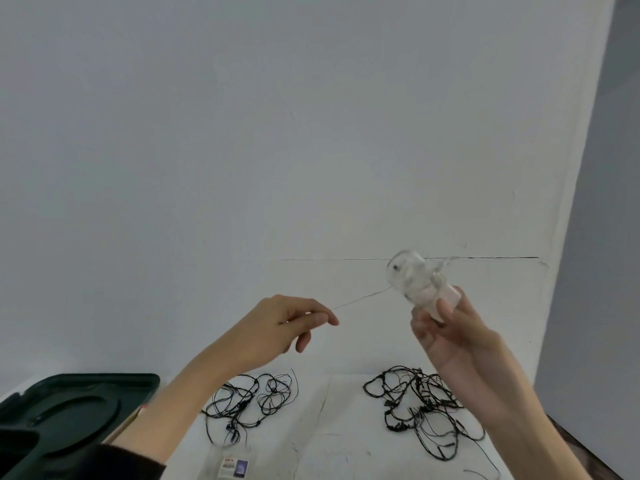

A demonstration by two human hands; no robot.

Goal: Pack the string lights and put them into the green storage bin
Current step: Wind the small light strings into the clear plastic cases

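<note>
My right hand [446, 336] is raised and grips a clear plastic spool [417, 284] with thin wire wound on it, blurred by motion. A thin wire strand [363, 298] runs from the spool to my left hand [287, 322], which pinches it between thumb and fingers. Two tangles of black string lights lie on the white table below: one left of centre [247, 403], one to the right [420, 407]. The dark green storage bin [69, 410] sits at the lower left with its lid on.
A white wall fills the background, with a corner at the right. A small clear packet with a printed label [233, 467] lies at the table's near edge. A thin wooden strip [128, 422] lies beside the bin.
</note>
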